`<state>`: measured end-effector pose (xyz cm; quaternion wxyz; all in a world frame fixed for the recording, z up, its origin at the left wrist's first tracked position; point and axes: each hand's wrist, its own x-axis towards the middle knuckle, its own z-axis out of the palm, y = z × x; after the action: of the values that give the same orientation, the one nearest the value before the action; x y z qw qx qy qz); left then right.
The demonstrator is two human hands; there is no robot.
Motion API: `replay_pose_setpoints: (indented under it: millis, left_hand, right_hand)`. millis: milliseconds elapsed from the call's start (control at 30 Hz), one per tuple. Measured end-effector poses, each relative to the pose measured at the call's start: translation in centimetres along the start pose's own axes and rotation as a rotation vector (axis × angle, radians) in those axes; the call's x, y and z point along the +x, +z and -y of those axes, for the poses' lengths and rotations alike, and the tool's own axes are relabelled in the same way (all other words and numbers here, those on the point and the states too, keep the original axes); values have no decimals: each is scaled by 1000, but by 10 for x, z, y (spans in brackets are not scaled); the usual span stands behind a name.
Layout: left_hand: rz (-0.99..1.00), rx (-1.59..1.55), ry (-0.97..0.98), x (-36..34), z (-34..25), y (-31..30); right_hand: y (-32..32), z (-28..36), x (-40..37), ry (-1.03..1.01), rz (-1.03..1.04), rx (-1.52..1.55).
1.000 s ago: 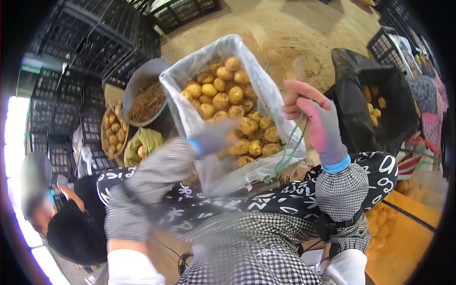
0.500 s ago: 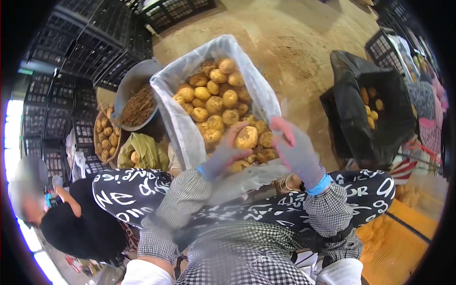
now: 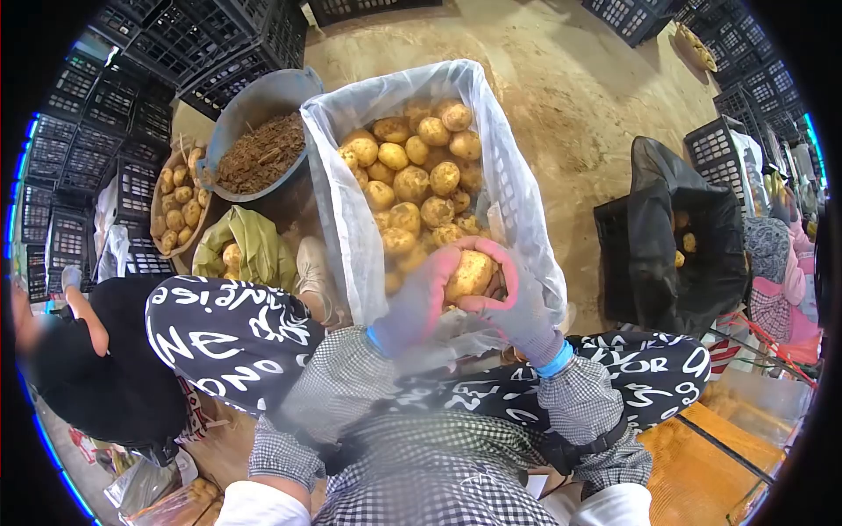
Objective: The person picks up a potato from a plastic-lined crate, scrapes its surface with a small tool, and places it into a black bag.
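A yellow potato (image 3: 469,274) with patches of soil is between my two gloved hands, above the near end of a lined crate. My left hand (image 3: 419,296), in a grey glove with pink fingertips, grips it from the left. My right hand (image 3: 522,309), gloved the same way, curls its fingers and thumb round the potato's right side. Below and beyond my hands, many potatoes (image 3: 410,184) fill the crate, whose white plastic liner (image 3: 524,188) stands up along the sides. The potatoes directly under my hands are partly hidden.
To the left stand a blue tub (image 3: 309,83) of brown debris, a basket of potatoes (image 3: 180,197) and a green bag (image 3: 263,250). At right is a black-lined crate (image 3: 658,237) with a few potatoes. Stacked black crates (image 3: 210,44) and a seated person in black (image 3: 105,377) are at left.
My right hand, apart and open before, has come in to the left and closed round the potato that my left hand held. The view has shifted slightly.
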<state>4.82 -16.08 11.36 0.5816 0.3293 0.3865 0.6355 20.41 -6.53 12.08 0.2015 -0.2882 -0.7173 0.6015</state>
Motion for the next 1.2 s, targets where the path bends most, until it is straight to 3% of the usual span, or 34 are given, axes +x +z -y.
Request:
replay_pose_setpoints:
  millis: [100, 200, 300, 367, 433, 600, 800, 867, 967, 1067, 1167, 1200]
  left_hand:
    - [-54, 187, -64, 1, 5, -12]
    - [-157, -65, -50, 3, 8, -6]
    - [-164, 348, -58, 7, -2, 3]
    - [-174, 102, -197, 4, -15, 12]
    - [-176, -43, -297, 4, -14, 10]
    - [-204, -264, -366, 8, 0, 2]
    - [-282, 808, 78, 9, 6, 4]
    - [-294, 951, 169, 10, 8, 7]
    - [-277, 1021, 213, 8, 8, 12]
    - [-259, 1053, 254, 7, 13, 14]
    - [-252, 1087, 230, 4, 15, 17]
    - [-250, 1094, 207, 3, 16, 18]
  right_hand:
    - [0, -5, 0, -28, -8, -11]
    - [-2, -9, 2, -21, 0, -48]
    - [-5, -11, 7, -4, 8, -57]
    - [-6, -2, 12, -56, -56, -26]
    - [-15, -21, 8, 71, -56, -83]
    - [-17, -11, 15, 124, -149, -132]
    - [-17, -26, 8, 118, -83, 13]
    - [-5, -19, 11, 6, -68, 36]
    - [-1, -1, 11, 40, -70, -94]
    - [6, 8, 7, 139, -104, 88]
    - [20, 2, 3, 374, -187, 605]
    - [21, -8, 1, 320, -188, 452]
